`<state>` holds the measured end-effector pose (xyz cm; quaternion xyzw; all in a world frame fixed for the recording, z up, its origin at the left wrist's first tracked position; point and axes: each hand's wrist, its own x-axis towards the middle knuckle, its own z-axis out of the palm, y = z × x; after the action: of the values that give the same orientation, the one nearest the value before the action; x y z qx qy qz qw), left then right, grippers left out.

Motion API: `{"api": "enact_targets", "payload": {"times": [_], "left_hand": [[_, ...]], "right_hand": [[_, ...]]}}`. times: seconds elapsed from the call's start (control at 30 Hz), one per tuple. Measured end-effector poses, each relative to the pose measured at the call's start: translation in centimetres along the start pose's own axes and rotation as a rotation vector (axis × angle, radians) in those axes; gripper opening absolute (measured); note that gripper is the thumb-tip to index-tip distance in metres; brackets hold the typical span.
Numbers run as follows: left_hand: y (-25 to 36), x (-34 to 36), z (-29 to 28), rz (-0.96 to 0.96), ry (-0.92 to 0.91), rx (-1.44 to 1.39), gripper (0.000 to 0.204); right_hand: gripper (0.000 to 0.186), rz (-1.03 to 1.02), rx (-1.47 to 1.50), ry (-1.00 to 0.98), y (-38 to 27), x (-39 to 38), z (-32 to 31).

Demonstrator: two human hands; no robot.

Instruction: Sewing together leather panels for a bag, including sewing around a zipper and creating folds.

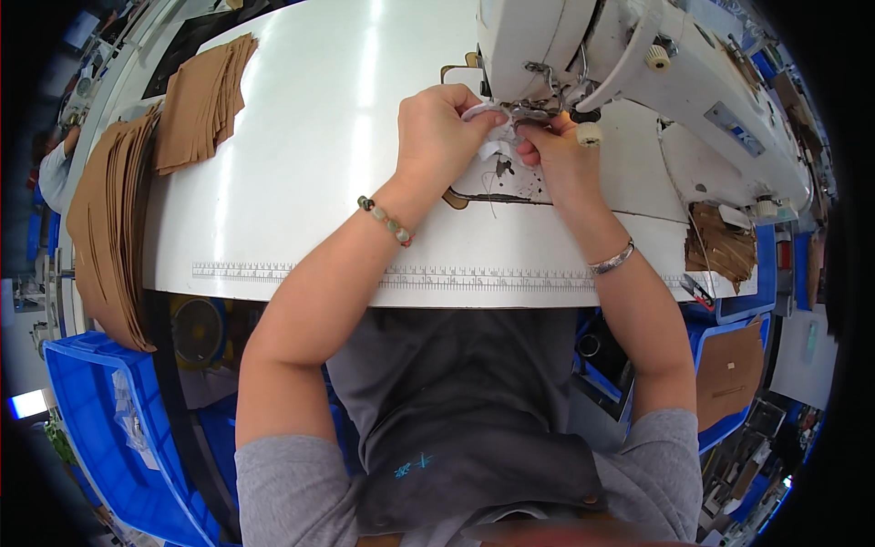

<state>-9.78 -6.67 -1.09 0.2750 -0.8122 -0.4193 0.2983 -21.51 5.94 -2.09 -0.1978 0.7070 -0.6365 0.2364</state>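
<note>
At the needle area of the white sewing machine (524,36), my left hand (437,132) pinches a small white piece (497,146), its fingertips just left of the presser foot. My right hand (567,159) is closed at the right side of the same piece, thumb and fingers curled beneath the metal foot parts, partly hidden by them; I cannot make out exactly what it grips. A loose thread and dark marks show on the plate below the piece.
Stacks of brown pieces (200,100) lie on the table (310,219) at the left, more (720,242) at the right. Blue bins (100,401) flank the table's lower corners, one holding a brown panel (729,374). Another person's sleeve (55,173) shows at the far left.
</note>
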Motion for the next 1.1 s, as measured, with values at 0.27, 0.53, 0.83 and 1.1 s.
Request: {"api": "enact_targets", "payload": {"times": [0.27, 0.53, 0.83, 1.1], "left_hand": [[0.4, 0.4, -0.9, -0.075, -0.132, 0.111, 0.022], [1.0, -1.7, -2.9, -0.001, -0.18, 0.059, 0.022], [2.0, -2.0, -3.9, -0.239, -0.483, -0.284, 0.01], [2.7, -3.0, -3.3, -0.135, -0.571, -0.227, 0.023]], "right_hand": [[0.015, 0.014, -0.107, -0.043, -0.8, -0.5, 0.0], [0.019, 0.029, -0.144, -0.243, -1.2, -3.6, -1.3], [0.022, -0.077, -0.163, -0.283, -1.3, -6.0, -1.4], [0.017, -0.323, -0.433, -0.365, -1.7, -7.9, -3.5]]}}
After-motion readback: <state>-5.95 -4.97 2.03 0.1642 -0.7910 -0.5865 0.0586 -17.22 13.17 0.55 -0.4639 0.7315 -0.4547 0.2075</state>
